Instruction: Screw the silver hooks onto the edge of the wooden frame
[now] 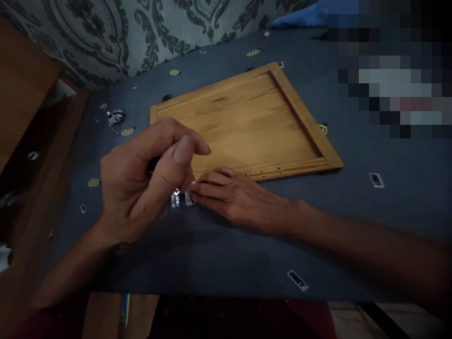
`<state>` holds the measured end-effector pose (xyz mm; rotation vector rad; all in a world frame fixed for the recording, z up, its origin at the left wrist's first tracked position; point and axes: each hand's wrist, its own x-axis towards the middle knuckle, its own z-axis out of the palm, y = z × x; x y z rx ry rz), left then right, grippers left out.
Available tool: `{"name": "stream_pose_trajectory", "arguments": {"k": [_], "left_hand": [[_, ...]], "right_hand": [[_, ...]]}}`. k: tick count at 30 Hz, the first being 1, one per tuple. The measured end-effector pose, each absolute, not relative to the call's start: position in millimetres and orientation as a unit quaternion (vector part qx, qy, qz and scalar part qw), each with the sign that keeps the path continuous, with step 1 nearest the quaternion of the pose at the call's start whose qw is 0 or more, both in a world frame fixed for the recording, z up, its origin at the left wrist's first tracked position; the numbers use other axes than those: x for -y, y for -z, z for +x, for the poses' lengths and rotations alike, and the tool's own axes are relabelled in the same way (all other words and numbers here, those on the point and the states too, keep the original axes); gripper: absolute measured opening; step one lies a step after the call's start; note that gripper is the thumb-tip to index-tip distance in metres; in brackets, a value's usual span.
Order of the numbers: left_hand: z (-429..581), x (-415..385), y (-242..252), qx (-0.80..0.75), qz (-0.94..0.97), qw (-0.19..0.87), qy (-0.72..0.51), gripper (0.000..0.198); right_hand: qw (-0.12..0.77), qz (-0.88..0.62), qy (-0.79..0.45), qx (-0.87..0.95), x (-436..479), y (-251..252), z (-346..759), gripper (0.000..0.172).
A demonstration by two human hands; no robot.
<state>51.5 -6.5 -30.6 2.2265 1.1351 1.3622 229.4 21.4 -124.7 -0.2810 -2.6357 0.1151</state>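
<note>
The head view shows a wooden panel (240, 122) lying at the centre of the frame, its smooth, honey-coloured grain sunk within a raised rectangular border, a row of small dark holes dotting the near rail. Below centre, shiny curved metal hinge parts (175, 199) sit by that rail, partly covered by the right hand (240, 202), whose grip is flattish, fingers together and touching them; whether it clasps them I cannot tell. Left of centre, the left hand (151, 174) is raised, its grip curled with thumb against bent fingers, hiding the panel's near-left corner; anything inside is hidden. More silvery hardware (116, 117) lies at upper left on the bench (226, 263), covered in dark pineapple-printed cloth. Blue fabric (302, 15) is cut off by pixelation at upper right.
</note>
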Motion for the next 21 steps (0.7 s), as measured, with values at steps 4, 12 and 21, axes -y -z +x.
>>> {"name": "stream_pose_trajectory", "arguments": {"k": [4, 12, 21], "left_hand": [[35, -1, 21, -0.372, 0.871, -0.036, -0.319, 0.025], [33, -1, 18, -0.387, 0.861, -0.053, -0.324, 0.037], [42, 4, 12, -0.416, 0.843, -0.040, -0.338, 0.048]], "right_hand": [[0.246, -0.100, -0.034, 0.963, -22, 126, 230, 0.030], [0.235, -0.105, -0.031, 0.966, -22, 125, 229, 0.032], [0.227, -0.110, -0.035, 0.967, -21, 122, 229, 0.041]]}}
